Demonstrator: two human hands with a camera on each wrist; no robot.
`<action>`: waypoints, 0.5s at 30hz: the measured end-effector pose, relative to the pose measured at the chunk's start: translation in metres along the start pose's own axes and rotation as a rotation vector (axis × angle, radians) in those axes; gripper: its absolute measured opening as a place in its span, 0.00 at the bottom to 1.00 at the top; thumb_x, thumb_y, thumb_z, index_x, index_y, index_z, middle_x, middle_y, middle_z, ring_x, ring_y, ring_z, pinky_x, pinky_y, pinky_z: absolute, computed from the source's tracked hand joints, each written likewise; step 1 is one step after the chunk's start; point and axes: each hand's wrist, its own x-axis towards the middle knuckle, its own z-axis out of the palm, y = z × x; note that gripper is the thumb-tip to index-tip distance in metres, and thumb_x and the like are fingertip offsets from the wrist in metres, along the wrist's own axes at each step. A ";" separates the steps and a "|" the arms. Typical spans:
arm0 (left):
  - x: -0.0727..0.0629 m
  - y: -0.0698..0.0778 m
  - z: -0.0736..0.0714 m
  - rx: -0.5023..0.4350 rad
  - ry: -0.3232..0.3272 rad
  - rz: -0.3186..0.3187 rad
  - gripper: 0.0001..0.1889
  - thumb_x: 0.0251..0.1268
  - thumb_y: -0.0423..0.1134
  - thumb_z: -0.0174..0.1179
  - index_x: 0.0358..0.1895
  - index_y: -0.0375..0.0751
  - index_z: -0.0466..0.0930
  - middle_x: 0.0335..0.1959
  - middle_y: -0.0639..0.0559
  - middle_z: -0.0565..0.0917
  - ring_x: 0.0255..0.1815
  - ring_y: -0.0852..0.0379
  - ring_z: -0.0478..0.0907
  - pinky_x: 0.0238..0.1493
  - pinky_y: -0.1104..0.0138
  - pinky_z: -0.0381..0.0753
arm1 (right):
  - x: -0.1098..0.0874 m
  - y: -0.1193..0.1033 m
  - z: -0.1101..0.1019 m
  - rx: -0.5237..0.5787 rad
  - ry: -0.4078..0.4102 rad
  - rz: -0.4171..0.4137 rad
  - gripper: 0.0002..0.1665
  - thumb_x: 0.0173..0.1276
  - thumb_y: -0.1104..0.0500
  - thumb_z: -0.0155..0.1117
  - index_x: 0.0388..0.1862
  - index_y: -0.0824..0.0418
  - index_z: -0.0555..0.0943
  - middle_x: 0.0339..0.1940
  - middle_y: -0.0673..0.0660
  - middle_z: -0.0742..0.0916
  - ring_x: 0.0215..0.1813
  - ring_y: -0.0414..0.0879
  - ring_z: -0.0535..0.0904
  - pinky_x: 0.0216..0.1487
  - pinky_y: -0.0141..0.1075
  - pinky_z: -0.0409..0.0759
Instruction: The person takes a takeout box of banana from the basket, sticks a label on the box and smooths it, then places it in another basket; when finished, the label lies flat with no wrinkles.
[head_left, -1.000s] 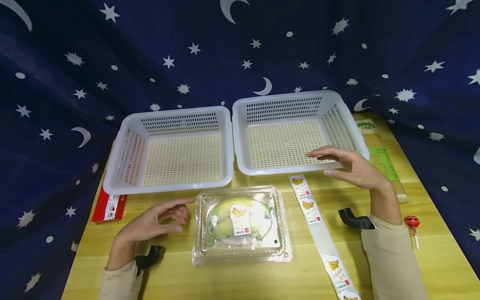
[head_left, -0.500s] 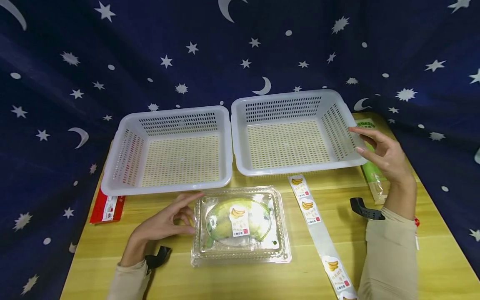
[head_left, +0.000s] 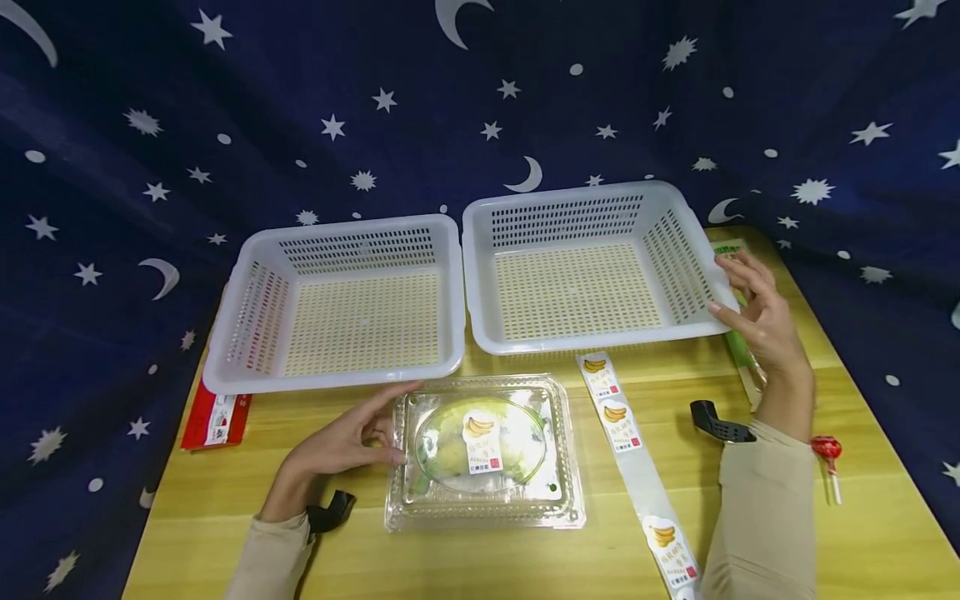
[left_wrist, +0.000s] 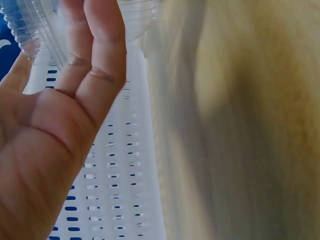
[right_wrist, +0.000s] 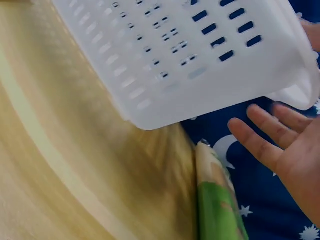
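Left hand [head_left: 345,442] shifts to plastic box [head_left: 517,502], right hand [head_left: 765,321] to basket [head_left: 600,342]. Box: clear, ridged, banana label [head_left: 481,450]; on desk [head_left: 420,567], beside sticker strip [head_left: 647,483]. Fingers: left, parted from thumb; right, spread.

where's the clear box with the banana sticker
In the head view, the clear box is on the table, just below the picture's middle, between the left hand at its left edge and the sticker strip to its right.
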 end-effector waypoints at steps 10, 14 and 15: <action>0.003 -0.003 0.004 -0.097 -0.042 0.008 0.49 0.59 0.25 0.65 0.79 0.45 0.42 0.49 0.33 0.74 0.20 0.59 0.74 0.18 0.72 0.75 | -0.002 0.010 -0.004 0.057 -0.005 0.108 0.37 0.63 0.83 0.51 0.73 0.69 0.64 0.68 0.57 0.70 0.60 0.45 0.71 0.50 0.23 0.80; 0.004 -0.004 0.005 -0.126 -0.064 0.046 0.49 0.59 0.24 0.64 0.78 0.43 0.40 0.64 0.29 0.62 0.17 0.51 0.75 0.16 0.71 0.75 | -0.003 0.013 -0.006 0.070 -0.016 0.157 0.36 0.66 0.80 0.50 0.74 0.67 0.63 0.70 0.57 0.69 0.61 0.45 0.70 0.51 0.23 0.80; 0.004 -0.004 0.006 -0.129 -0.065 0.046 0.49 0.59 0.24 0.64 0.78 0.43 0.40 0.67 0.29 0.58 0.17 0.50 0.75 0.15 0.72 0.75 | -0.003 0.014 -0.006 0.077 -0.018 0.165 0.36 0.67 0.80 0.50 0.74 0.66 0.63 0.69 0.57 0.69 0.61 0.45 0.71 0.51 0.23 0.80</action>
